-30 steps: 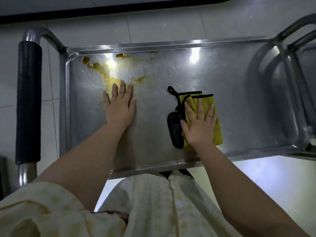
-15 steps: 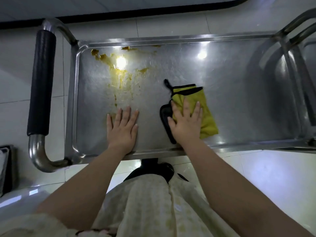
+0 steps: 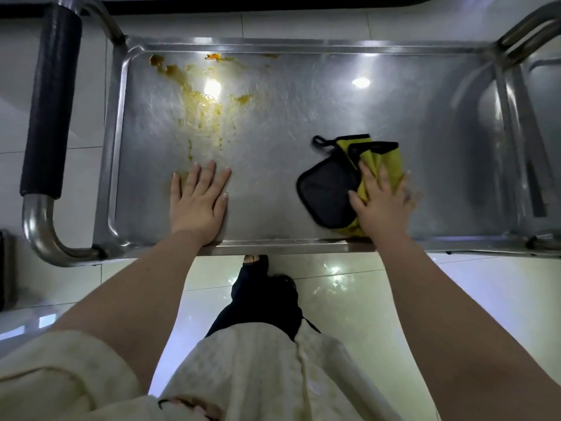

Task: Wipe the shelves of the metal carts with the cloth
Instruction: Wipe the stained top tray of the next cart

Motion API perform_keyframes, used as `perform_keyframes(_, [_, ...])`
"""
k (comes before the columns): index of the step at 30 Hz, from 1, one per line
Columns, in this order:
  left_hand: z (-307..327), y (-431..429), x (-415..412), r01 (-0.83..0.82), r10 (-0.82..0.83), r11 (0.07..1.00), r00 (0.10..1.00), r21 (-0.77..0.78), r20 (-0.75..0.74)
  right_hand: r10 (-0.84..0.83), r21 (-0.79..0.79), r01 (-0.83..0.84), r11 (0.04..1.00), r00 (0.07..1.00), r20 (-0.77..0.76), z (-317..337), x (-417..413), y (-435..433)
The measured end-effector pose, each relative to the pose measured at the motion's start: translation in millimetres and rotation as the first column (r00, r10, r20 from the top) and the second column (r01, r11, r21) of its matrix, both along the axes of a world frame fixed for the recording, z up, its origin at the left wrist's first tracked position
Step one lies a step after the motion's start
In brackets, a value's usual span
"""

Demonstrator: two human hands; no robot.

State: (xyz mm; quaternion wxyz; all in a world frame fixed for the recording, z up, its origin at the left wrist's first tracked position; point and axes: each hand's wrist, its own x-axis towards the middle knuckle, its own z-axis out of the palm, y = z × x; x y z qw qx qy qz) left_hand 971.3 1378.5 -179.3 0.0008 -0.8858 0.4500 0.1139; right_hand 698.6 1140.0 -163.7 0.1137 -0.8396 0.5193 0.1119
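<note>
The top shelf of a metal cart fills the upper half of the head view. A yellow-brown smear runs from its far left corner toward the near side. A folded yellow cloth with black trim and a black pad lies at the near right of the shelf. My right hand presses flat on the yellow part, fingers straight and slightly blurred. My left hand rests flat on the bare metal near the front rim, just below the smear's tail.
A black-padded push handle on a bent steel tube stands at the cart's left end. A second cart's frame abuts the right end. Glossy floor tiles and my dark foot show below the front rim.
My left hand slid from the smear back to the shelf's front edge. My right hand pulled the cloth toward me, then to the right. The view pulled back from the cart.
</note>
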Motion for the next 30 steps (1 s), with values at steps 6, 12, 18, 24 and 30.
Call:
perform_keyframes(6, [0.7, 1.5, 3.2, 0.007, -0.007, 1.0, 1.0, 0.014, 0.004, 0.022, -0.028, -0.022, 0.999, 1.0, -0.019, -1.1, 37.4, 40.5])
perform_keyframes(12, [0.6, 2.9, 14.8, 0.018, -0.018, 1.0, 1.0, 0.006, -0.016, 0.111, -0.023, -0.114, 0.993, 0.988, -0.105, -1.3, 83.6, 73.4])
perform_keyframes(18, [3.8, -0.3, 19.3, 0.05, -0.044, 0.997, 0.995, 0.063, -0.093, -0.018, -0.107, 0.019, 0.994, 1.0, 0.016, 11.1, 84.9, 81.3])
perform_keyframes(24, [13.8, -17.9, 56.1, 0.118, -0.119, 0.993, 0.988, -0.009, -0.099, -0.106, 0.015, 0.107, 0.994, 0.993, -0.043, 7.5, 108.6, 71.1])
perform_keyframes(30, [11.6, -30.0, 133.6, 0.016, -0.015, 0.998, 1.0, 0.063, -0.008, 0.01, 0.0, -0.01, 1.0, 0.997, -0.081, 9.9, 87.8, 49.7])
